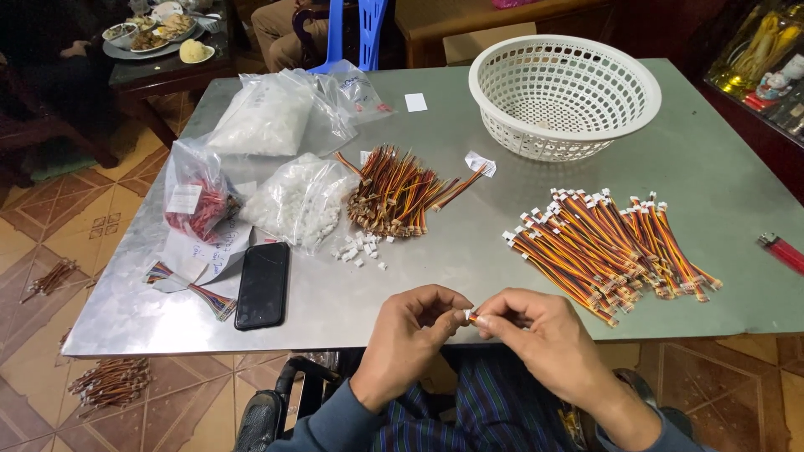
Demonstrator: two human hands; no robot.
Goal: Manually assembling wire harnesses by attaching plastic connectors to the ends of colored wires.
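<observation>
My left hand (414, 331) and my right hand (536, 335) meet at the near edge of the metal table (720, 192). Between the fingertips sits a small white connector (466, 315) on the end of a short orange-and-black wire lead (474, 318); the right hand pinches the lead, the left pinches the connector. A pile of finished leads with white connectors (611, 247) lies to the right. A pile of leads without connectors (398, 197) lies ahead, with loose white connectors (358, 249) beside it.
A white plastic basket (563, 94) stands at the back right. Clear bags of white parts (297, 201) (268, 117) and a bag of red parts (197, 205) lie at the left, by a black phone (263, 285). Wire bundles lie on the tiled floor (113, 381).
</observation>
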